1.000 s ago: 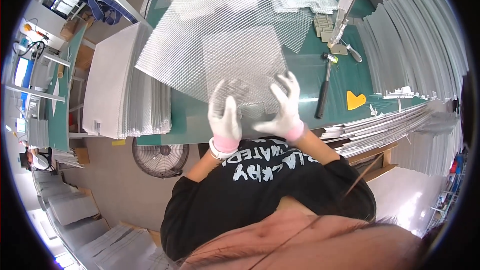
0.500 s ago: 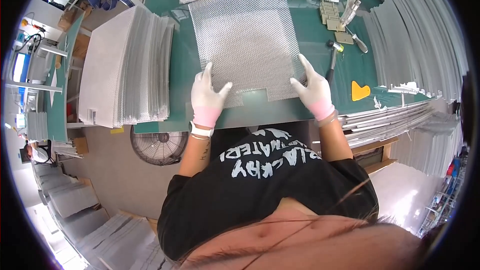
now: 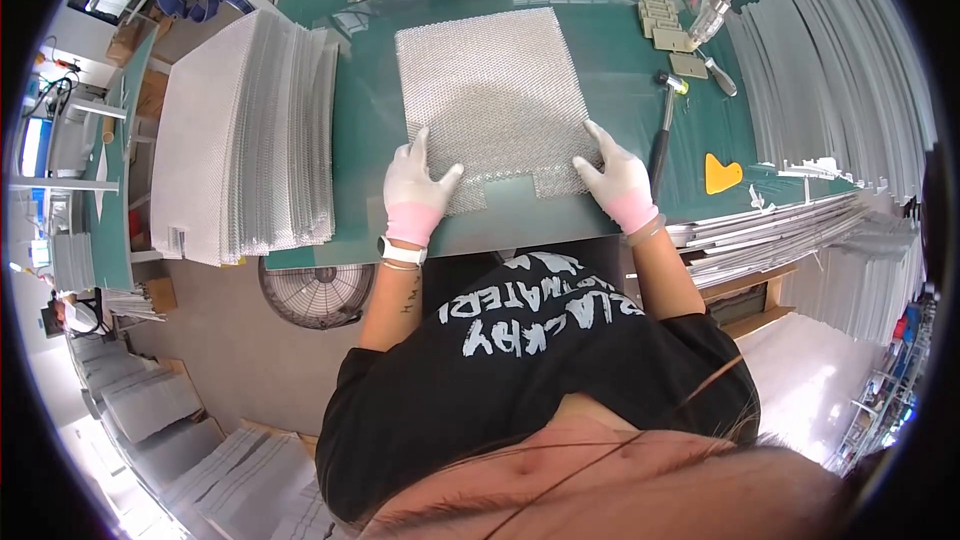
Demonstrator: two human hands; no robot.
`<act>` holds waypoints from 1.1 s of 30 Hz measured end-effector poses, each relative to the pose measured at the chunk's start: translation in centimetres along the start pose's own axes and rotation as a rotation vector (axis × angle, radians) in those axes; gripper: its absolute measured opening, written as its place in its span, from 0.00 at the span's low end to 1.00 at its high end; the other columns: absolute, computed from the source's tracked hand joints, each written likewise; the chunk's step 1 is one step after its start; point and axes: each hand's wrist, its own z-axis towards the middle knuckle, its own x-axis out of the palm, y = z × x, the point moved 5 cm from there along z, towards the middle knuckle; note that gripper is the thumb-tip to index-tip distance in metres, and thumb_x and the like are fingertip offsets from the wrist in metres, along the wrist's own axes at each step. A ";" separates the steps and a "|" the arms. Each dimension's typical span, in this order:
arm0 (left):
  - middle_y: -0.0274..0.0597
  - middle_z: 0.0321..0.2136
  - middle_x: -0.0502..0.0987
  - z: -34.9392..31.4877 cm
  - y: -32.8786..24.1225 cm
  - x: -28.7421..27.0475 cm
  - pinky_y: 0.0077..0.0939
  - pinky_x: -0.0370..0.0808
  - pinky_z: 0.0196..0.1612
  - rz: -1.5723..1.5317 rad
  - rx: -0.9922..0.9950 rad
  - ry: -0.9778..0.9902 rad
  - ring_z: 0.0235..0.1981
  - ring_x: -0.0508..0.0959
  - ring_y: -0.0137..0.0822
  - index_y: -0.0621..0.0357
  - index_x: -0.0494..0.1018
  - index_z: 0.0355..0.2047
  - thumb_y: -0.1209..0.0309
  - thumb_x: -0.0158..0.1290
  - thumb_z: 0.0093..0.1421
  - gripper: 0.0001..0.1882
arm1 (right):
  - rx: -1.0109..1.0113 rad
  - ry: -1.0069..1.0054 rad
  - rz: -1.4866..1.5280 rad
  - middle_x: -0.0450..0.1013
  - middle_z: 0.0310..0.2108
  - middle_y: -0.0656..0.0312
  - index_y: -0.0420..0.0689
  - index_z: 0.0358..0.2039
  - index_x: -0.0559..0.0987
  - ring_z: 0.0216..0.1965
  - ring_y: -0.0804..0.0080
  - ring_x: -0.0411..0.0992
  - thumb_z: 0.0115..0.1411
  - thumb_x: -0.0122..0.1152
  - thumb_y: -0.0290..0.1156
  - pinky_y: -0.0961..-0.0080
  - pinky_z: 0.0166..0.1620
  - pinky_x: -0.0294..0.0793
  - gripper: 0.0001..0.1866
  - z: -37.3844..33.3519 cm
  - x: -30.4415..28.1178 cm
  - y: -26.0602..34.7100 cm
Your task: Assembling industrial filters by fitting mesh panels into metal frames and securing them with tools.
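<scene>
Steadying works best with light, matched pressure: the left hand [image 3: 414, 188] and right hand [image 3: 620, 186] — thumbs and forefingers spread — flank the near corners of the notched silvery mesh sheet [image 3: 490, 80], flat on the green tabletop [image 3: 362, 165], left of the mallet [image 3: 666, 117].

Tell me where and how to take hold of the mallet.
Grip the mallet by its black handle from the near side, probably with the right hand: it lies on the green tabletop, head away, slim handle running back toward that hand.
</scene>
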 end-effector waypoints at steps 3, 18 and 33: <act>0.56 0.40 0.73 0.0 0.1 0.1 0.40 0.74 0.45 0.007 -0.008 0.013 0.41 0.75 0.53 0.59 0.65 0.59 0.56 0.64 0.49 0.39 | 0.014 -0.015 -0.024 0.76 0.45 0.48 0.46 0.58 0.69 0.44 0.52 0.75 0.57 0.60 0.40 0.64 0.48 0.74 0.29 -0.1 -0.8 1.3; 0.56 0.37 0.73 -0.2 -0.2 0.0 0.40 0.74 0.42 0.019 0.025 -0.047 0.38 0.75 0.52 0.62 0.65 0.58 0.56 0.63 0.50 0.38 | -0.034 -0.019 -0.048 0.76 0.44 0.49 0.43 0.51 0.75 0.44 0.54 0.75 0.57 0.61 0.37 0.68 0.47 0.74 0.22 1.6 0.3 -0.1; 0.58 0.38 0.74 -0.2 0.1 0.3 0.41 0.74 0.42 0.037 0.036 -0.079 0.38 0.76 0.54 0.62 0.65 0.57 0.55 0.62 0.51 0.38 | -0.053 -0.073 0.089 0.77 0.41 0.54 0.43 0.49 0.77 0.32 0.65 0.76 0.57 0.61 0.32 0.75 0.41 0.75 0.19 2.2 1.1 -0.8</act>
